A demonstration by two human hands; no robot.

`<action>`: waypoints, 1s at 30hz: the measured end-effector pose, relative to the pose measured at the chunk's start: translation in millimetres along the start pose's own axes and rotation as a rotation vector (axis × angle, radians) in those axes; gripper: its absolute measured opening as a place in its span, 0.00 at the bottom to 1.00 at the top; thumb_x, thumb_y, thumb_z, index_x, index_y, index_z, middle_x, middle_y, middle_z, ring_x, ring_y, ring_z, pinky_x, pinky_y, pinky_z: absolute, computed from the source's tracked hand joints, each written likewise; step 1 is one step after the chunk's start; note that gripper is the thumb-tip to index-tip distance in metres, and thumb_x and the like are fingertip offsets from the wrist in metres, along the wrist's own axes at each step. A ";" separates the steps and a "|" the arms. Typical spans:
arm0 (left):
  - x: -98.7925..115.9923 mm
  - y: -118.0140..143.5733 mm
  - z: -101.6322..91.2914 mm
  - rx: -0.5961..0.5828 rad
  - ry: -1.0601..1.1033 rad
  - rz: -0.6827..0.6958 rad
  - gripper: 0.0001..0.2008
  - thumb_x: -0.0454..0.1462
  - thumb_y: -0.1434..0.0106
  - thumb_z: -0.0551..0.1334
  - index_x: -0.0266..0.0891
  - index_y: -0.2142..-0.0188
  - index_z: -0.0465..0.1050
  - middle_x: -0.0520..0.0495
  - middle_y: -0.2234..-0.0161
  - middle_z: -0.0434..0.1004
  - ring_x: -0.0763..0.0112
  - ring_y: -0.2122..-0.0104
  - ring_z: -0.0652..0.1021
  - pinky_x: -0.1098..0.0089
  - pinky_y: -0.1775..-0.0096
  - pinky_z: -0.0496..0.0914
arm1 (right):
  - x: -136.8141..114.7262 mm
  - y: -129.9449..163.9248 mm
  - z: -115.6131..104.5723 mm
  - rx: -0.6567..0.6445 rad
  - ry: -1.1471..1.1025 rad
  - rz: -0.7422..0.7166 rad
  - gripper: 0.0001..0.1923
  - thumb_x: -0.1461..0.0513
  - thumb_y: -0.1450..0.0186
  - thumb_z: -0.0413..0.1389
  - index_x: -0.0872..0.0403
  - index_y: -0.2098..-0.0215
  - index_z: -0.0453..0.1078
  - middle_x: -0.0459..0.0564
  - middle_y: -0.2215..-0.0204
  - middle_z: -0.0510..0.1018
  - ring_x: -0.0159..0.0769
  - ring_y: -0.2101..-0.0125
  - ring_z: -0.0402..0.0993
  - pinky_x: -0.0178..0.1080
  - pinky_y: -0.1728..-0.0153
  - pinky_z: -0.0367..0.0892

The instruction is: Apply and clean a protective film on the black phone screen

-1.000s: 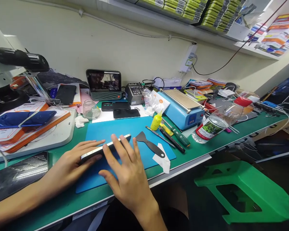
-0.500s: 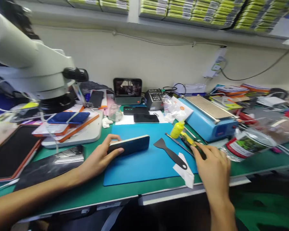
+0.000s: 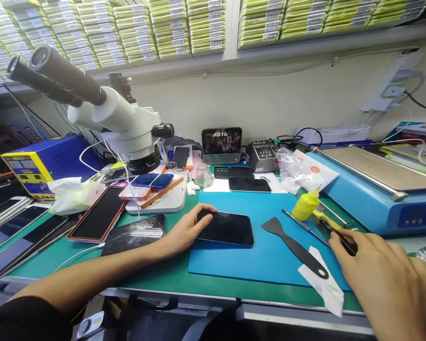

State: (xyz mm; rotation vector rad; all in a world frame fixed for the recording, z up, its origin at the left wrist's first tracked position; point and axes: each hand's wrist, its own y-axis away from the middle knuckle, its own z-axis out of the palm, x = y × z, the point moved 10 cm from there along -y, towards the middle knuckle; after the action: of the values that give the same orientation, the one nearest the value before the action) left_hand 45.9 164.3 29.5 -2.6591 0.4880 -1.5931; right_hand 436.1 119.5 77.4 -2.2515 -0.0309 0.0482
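Note:
A black-screened smartphone (image 3: 225, 228) lies on the blue mat (image 3: 230, 265). My left hand (image 3: 190, 227) grips its left end, thumb over the screen. At the mat's right edge my right hand (image 3: 383, 270) has its fingers closed on a black-handled tool (image 3: 346, 244), whose exact kind I cannot make out. Close to those fingers are a yellow tool (image 3: 326, 220), a yellow bottle (image 3: 306, 204) and a thin pen-like tool (image 3: 305, 226). A black plastic scraper (image 3: 298, 248) lies between my hands, its handle over a white paper piece (image 3: 324, 286).
A microscope (image 3: 124, 123) stands at the back left beside stacked phones. A blue heating plate machine (image 3: 372, 199) sits at the right. Behind the mat are two dark phones (image 3: 250, 184), a glass jar (image 3: 203, 176) and a small display (image 3: 222, 144).
My view has turned left, so more of the microscope shows. The smartphone, tilted up on edge before, now lies flatter, screen up. My right hand stays by the yellow and black tools.

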 end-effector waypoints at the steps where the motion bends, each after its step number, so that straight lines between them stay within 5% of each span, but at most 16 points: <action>1: 0.1 0.9 0.6 -0.014 -0.017 -0.007 0.23 0.53 0.21 0.63 0.41 0.37 0.75 0.39 0.40 0.80 0.55 0.44 0.82 0.46 0.40 0.78 | -2.0 0.7 -1.4 0.002 0.006 0.018 0.12 0.51 0.27 0.53 0.42 0.66 0.72 0.61 0.71 0.81 0.61 0.70 0.71 0.57 0.67 0.57; 7: -4.3 7.0 8.5 -0.124 -0.136 -0.016 0.51 0.58 0.39 0.78 0.50 0.24 0.60 0.36 0.28 0.68 0.42 0.30 0.73 0.41 0.28 0.67 | -3.5 8.6 5.0 -0.077 0.030 0.105 0.16 0.53 0.23 0.50 0.50 0.60 0.77 0.61 0.67 0.83 0.55 0.65 0.74 0.52 0.62 0.57; 12: -1.3 7.0 13.7 -0.145 -0.253 0.065 0.40 0.57 0.35 0.74 0.48 0.30 0.68 0.37 0.30 0.68 0.44 0.27 0.68 0.42 0.24 0.62 | 3.0 14.0 9.6 -0.101 0.002 0.154 0.15 0.54 0.22 0.50 0.54 0.55 0.76 0.63 0.62 0.86 0.55 0.61 0.76 0.51 0.57 0.60; 19: 3.2 11.6 16.1 -0.129 -0.405 0.133 0.34 0.59 0.32 0.72 0.49 0.33 0.73 0.39 0.39 0.72 0.45 0.34 0.71 0.41 0.31 0.69 | 5.7 14.5 -0.8 -0.043 -0.086 0.236 0.13 0.55 0.23 0.52 0.53 0.51 0.74 0.62 0.59 0.86 0.55 0.59 0.77 0.54 0.53 0.65; 25: 12.7 15.4 18.8 -0.141 -0.455 0.228 0.31 0.54 0.24 0.65 0.50 0.27 0.68 0.39 0.35 0.75 0.49 0.33 0.74 0.45 0.30 0.69 | 4.8 13.9 -11.3 0.022 -0.155 0.271 0.19 0.58 0.23 0.49 0.53 0.39 0.73 0.64 0.55 0.84 0.59 0.53 0.78 0.58 0.49 0.71; 30: 19.5 19.1 16.7 -0.132 -0.474 0.352 0.23 0.51 0.20 0.61 0.46 0.32 0.76 0.42 0.31 0.78 0.53 0.31 0.78 0.50 0.29 0.73 | 0.4 12.5 -6.1 -0.038 -0.188 0.263 0.21 0.56 0.22 0.49 0.54 0.40 0.77 0.64 0.52 0.83 0.57 0.52 0.80 0.52 0.54 0.73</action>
State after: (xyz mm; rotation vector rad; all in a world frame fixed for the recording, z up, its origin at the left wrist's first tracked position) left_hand 63.8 138.4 35.2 -2.7076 0.9863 -0.8313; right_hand 436.8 106.9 71.6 -2.2686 0.1649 0.4028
